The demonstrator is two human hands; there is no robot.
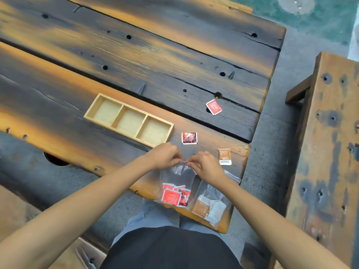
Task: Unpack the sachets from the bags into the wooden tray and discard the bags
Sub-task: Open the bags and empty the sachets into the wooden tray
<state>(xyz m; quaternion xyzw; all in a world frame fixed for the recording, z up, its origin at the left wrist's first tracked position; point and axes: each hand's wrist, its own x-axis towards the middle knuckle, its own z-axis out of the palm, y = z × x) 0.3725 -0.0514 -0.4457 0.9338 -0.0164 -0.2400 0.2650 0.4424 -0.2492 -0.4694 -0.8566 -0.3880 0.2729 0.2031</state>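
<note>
At six o'clock on the counter (58,105), both hands, left hand (165,156) and right hand (206,165), pinch the clear bag (177,177) of red sachets (172,195) to open it, then tip them into the empty wooden tray (129,119) at ten o'clock.

Clear bag (175,178) of red sachets (171,197) lies near the empty three-compartment wooden tray (93,105).

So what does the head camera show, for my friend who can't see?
Two hands, left hand and right hand, pull open a clear bag of red sachets beside an empty wooden tray; three loose sachets lie nearby.
</note>
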